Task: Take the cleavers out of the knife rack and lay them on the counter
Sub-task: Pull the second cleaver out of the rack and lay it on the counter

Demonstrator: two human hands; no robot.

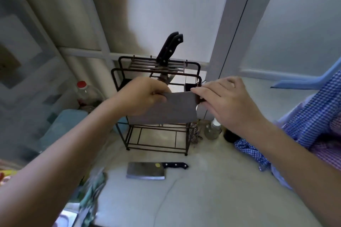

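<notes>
A black wire knife rack [191, 142] stands at the back of the pale counter [212, 190]. In front of the rack I hold a cleaver [166, 108] in the air, its wide grey blade flat toward me. My left hand [142, 94] pinches the blade's left end. My right hand [227, 97] grips the dark handle at the right end. A second cleaver [147, 170] with a black handle lies flat on the counter before the rack. Two black knife handles [170, 48] stick up from the rack's back slots.
A red-capped plastic bottle [86, 92] stands left of the rack. A glass bottle [214, 129] and a dark bottle [229, 136] stand to its right. Blue checked cloth [313, 116] hangs at the right. A patterned rag [94, 190] lies at the counter's left edge.
</notes>
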